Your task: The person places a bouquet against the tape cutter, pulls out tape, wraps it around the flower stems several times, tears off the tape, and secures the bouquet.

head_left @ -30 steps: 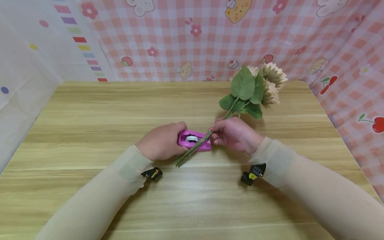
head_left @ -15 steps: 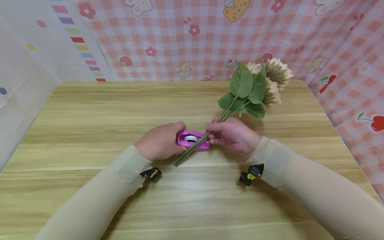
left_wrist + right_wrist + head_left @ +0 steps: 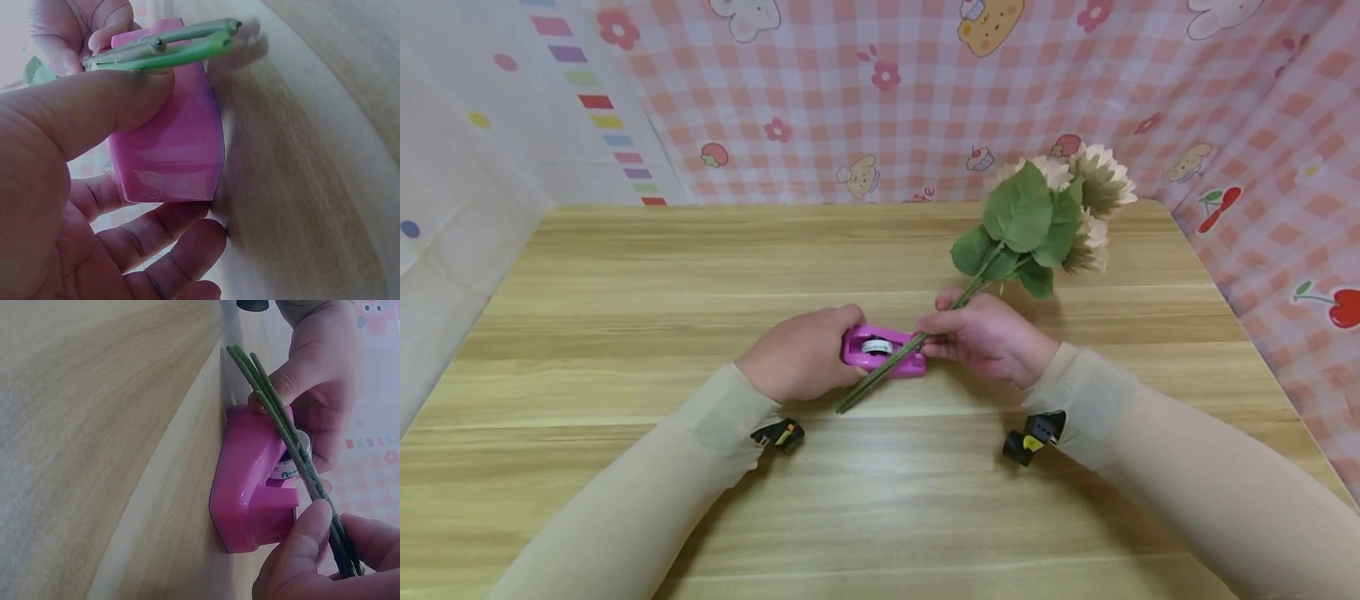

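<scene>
A pink tape dispenser (image 3: 910,367) with a white tape roll (image 3: 877,347) sits on the table. My left hand (image 3: 805,350) grips its rear end, thumb on one side and fingers on the other in the left wrist view. My right hand (image 3: 988,337) pinches a bunch of artificial flowers (image 3: 1101,183) by the green stems (image 3: 300,456), right at the dispenser's cutter end. The stems slant across above the dispenser, their cut ends toward me near my left thumb (image 3: 125,103). Broad green leaves (image 3: 1018,208) and cream blooms point to the back right.
The wood-grain table (image 3: 662,275) reaches back to a pink checked cloth (image 3: 820,75) with cartoon prints. More cloth hangs at both sides. A small black camera (image 3: 1033,437) hangs from each wrist.
The right hand's fingers have shifted slightly along the stems, and the flower heads have turned and moved a little to the right. The left hand and tape dispenser stay in place.
</scene>
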Demonstrator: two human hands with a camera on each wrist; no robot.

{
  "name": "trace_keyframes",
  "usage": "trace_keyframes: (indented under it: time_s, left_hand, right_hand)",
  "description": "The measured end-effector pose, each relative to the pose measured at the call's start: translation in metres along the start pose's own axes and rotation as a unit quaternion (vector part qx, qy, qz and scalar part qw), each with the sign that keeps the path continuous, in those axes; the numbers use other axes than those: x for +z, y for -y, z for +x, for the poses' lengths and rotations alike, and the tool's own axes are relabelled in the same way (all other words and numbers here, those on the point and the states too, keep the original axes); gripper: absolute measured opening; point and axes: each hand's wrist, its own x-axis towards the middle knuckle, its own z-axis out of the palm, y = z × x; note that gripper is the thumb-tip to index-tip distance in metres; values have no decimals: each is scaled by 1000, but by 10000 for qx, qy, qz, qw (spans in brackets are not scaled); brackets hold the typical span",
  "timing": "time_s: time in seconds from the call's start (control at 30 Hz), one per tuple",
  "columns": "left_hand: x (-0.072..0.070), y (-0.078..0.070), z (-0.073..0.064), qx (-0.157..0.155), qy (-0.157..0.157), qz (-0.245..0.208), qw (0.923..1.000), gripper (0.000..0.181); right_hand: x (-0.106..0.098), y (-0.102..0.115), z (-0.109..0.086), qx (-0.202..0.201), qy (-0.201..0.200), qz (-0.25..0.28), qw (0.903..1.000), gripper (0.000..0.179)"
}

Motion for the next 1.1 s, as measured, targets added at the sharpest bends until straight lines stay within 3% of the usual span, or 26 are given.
trace_keyframes:
  time_s: [0.27,0.37,0.5,0.83,1.1]
  left_hand:
    - [-1,-1,0,2,21,43,10000,32]
    - [-2,-1,0,-3,37,29,10000,32]
    - [-2,-2,0,0,61,20,10000,31]
    - [-3,-2,-1,39,17,37,10000,31]
    - [-2,-1,0,-11,15,45,10000,32]
  right_hand:
    - [-5,-1,-2,32,12,171,9998,23]
    - [-5,1,-4,44,-98,188,9998,18]
    - [-6,2,-4,44,-304,157,9994,26]
    - [-3,4,-1,43,-404,-520,9978,22]
    - [1,6,0,152,-264,-68,9995,13]
